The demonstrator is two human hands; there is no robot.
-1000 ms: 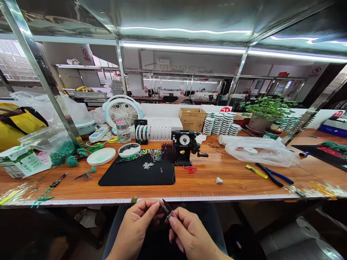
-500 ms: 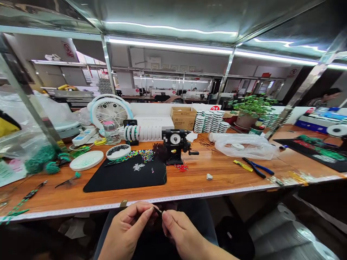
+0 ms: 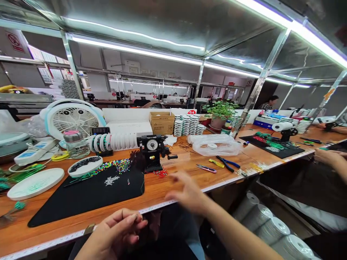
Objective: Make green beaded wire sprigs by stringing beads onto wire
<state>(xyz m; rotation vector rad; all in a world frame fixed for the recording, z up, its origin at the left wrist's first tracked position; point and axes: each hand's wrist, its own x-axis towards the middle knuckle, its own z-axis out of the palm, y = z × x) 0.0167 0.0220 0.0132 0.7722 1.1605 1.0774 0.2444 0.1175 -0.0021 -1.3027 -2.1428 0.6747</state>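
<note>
My left hand is in front of the table edge, low in the view. Its thumb and forefinger are pinched together, and whatever is between them is too small to make out. My right hand is blurred over the table's front edge, thumb and fingers apart, with nothing visible in it. To its right on the table lies a slim tool with pink and dark handles. Beside that are a yellow cutter knife and blue-handled pliers.
A black mat bears silvery bits and colourful beads, with a white dish of black pieces. Behind stands a black winding machine carrying white spools. A plastic bag lies farther back. At right, another person's hand is visible.
My hands have come apart: the right has moved up over the table and opened, the left stays pinched. The pink-handled tool now lies by the knife. The view has swung right.
</note>
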